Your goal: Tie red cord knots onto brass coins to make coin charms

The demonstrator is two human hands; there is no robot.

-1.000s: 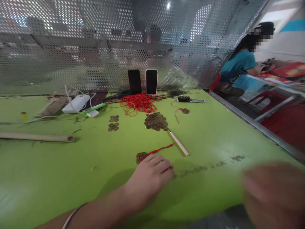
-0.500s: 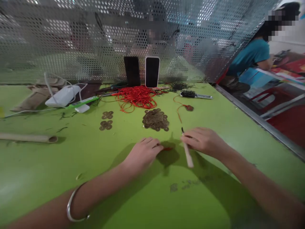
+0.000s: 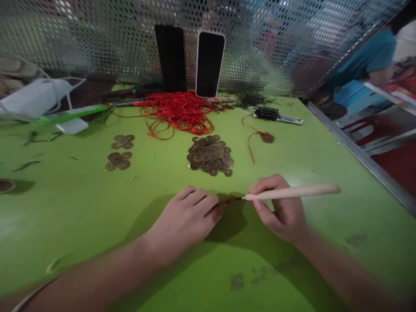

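Note:
My left hand (image 3: 190, 212) is closed over the table, its thumb and fingertips pinching a short piece of red cord (image 3: 229, 200). Between the thumb and fingers of my right hand (image 3: 281, 212) lies a wooden-handled tool (image 3: 295, 191) with a thin dark metal tip. The tool lies nearly level, handle to the right, and its tip meets the red cord by my left fingertips. Whether the tip passes through the cord is too small to tell. Just beyond my hands is a heap of round bronze-coloured coins with holes (image 3: 210, 155).
Two small coin clusters (image 3: 118, 160) lie left of the heap. Behind are a tangle of red cord (image 3: 178, 110), two upright phones (image 3: 209, 65) and a hairbrush (image 3: 276, 115). A corded coin piece (image 3: 267, 137) lies to the right. A person in a blue top (image 3: 367, 56) sits beyond the table edge.
My right hand has turned the wooden-handled tool from pointing away to pointing left, and brought its tip to the red cord in my left hand. The view has moved closer.

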